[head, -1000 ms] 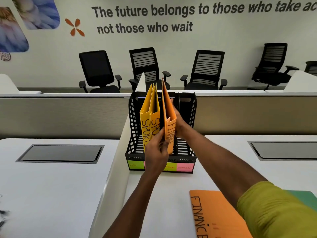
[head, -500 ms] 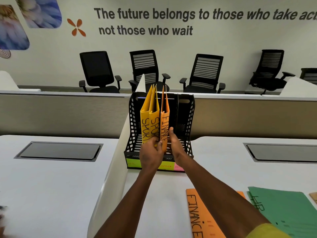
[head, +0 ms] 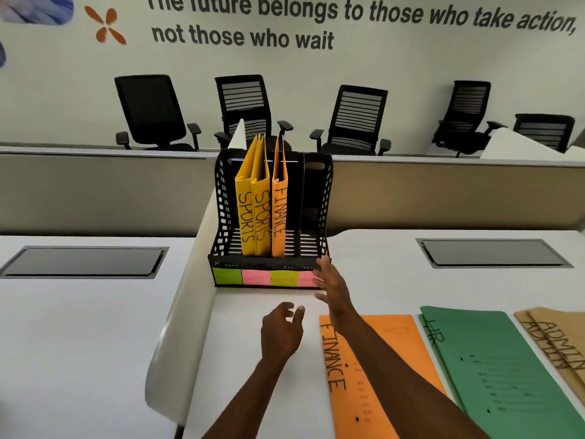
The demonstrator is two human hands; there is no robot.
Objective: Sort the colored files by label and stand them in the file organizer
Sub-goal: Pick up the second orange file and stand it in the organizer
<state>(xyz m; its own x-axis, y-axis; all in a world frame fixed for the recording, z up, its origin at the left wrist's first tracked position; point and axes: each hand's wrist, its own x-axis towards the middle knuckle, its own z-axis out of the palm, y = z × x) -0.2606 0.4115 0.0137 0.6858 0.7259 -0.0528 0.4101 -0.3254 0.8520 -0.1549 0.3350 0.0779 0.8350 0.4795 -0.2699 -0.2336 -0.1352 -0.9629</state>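
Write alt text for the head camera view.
A black file organizer on a white desk holds two yellow SPORTS files and one orange FINANCE file upright. Both empty hands, left hand and right hand, hover before it; more files lie flat to the right.

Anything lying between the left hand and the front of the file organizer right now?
No. In the head view, only bare white desk shows between the left hand and the file organizer; the flat orange FINANCE file lies off to the right.

Black file organizer (head: 319, 217) on a white desk (head: 380, 264), two yellow SPORTS files (head: 253, 204) and an orange FINANCE file (head: 279, 210) upright inside, both hands empty above the desk, left hand (head: 280, 332), right hand (head: 332, 285), orange, green and brown files lying flat at right
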